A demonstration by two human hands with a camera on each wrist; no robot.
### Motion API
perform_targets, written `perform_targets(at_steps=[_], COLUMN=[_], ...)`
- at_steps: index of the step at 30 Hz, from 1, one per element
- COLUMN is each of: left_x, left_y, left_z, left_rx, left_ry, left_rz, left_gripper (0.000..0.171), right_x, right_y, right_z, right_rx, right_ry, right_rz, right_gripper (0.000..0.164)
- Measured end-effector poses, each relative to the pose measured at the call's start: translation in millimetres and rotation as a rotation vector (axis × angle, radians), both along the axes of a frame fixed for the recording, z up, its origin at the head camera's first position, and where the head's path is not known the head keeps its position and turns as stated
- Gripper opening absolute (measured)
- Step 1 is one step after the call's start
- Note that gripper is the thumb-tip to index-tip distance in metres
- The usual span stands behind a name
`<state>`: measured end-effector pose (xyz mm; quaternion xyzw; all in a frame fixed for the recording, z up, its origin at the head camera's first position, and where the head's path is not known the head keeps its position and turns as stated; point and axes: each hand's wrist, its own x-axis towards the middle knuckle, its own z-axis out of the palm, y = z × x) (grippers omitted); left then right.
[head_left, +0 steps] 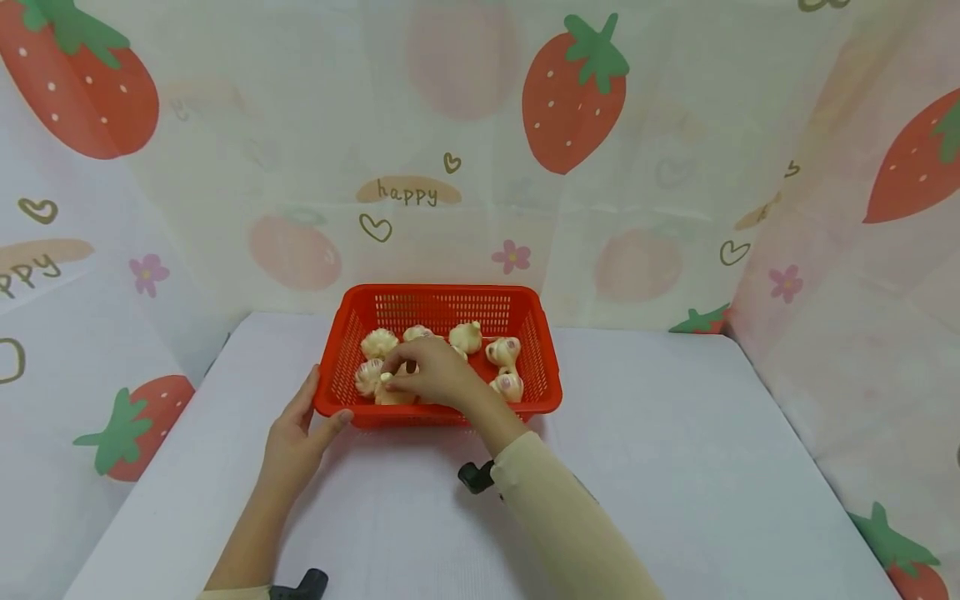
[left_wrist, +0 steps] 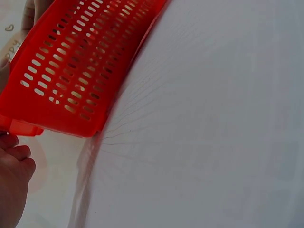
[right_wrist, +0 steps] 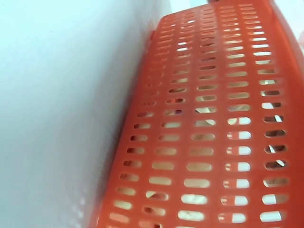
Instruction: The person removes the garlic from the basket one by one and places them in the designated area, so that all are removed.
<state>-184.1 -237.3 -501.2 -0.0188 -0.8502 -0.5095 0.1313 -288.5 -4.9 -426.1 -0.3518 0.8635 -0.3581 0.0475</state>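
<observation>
A red plastic basket (head_left: 450,421) with slotted walls stands on the table and contains several garlic bulbs. At its front left corner my left hand (head_left: 291,446) grips the rim, thumb at the front and fingers along the left side. Reaching over the front rim, my right hand (head_left: 438,372) pinches a garlic bulb (head_left: 393,394) near its stem, thumb and index finger around the top. Other bulbs lie around that hand, among them a garlic bulb (head_left: 378,342) behind it and a garlic bulb (head_left: 503,352) to its right. The basket wall (right_wrist: 199,142) hides the right fingers in the right wrist view.
White cloth covers the table (head_left: 660,467) on both sides of the basket and in front. Behind stands a strawberry-printed curtain (head_left: 480,225), close to the basket's back; similar cloth hangs at the left and right. A dark wrist mount (head_left: 476,477) sits under the right forearm.
</observation>
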Motion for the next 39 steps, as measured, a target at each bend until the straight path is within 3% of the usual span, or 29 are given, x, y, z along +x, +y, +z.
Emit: perform_targets(at_steps=[4, 13, 18, 28, 39], left_x=[-0.1, -0.2, -0.9, -1.0, -0.9], left_y=[0.1, -0.8, 0.2, 0.7, 1.2], left_z=[-0.2, -0.7, -0.6, 0.0, -1.4], left_rx=[-0.012, 0.0, 0.005, -0.007, -0.02], left_ry=[0.0, 0.006, 0.003, 0.007, -0.002], left_rz=[0.003, -0.003, -0.009, 0.001, 0.02], left_gripper=[0.087, 0.089, 0.088, 0.088, 0.089], right_x=[5.8, 19.1, 29.9, 46.0, 63.1], right_y=[10.1, 33.9, 47.1, 78.6, 112.8], right_z=[2.9, -2.7, -1.2, 1.5, 7.1], right_rx=[-0.067, -0.283, -0.333, -0.377, -0.484], right_ry=[0.056, 0.082, 0.12, 0.271, 0.325], right_rz=[-0.036, -0.186, -0.246, -0.269, -0.298], right_gripper=[0.007, 0.014, 0.017, 0.02, 0.024])
